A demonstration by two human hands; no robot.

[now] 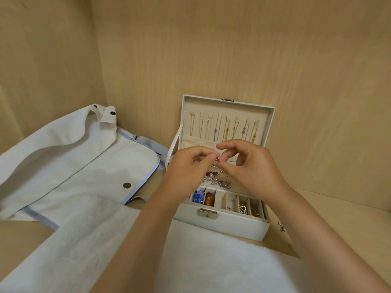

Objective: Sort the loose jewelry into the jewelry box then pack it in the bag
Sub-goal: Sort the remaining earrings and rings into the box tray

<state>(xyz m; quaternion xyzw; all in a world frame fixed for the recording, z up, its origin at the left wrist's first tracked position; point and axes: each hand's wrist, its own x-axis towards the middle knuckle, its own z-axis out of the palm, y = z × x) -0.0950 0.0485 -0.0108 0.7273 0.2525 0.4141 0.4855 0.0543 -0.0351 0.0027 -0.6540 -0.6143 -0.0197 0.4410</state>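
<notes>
1. Nearest me, a white fleecy cloth (211, 261) reached the front of the jewelry box (232, 226), whose lid stood open.
2. My left hand (190, 166) and right hand (254, 168) together pinched a small gold piece (218, 159) above the box's tray.
3. The pale bag (74, 166) lay flat just left of the box.

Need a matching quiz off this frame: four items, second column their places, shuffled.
Items
1. necklaces
2. bag
3. blue piece
4. gold piece

Places
A. pinched between left hand and right hand
B. hanging in the lid
C. left of the box
D. box's front row, far left

Pairs: 1-B, 2-C, 3-D, 4-A
</notes>
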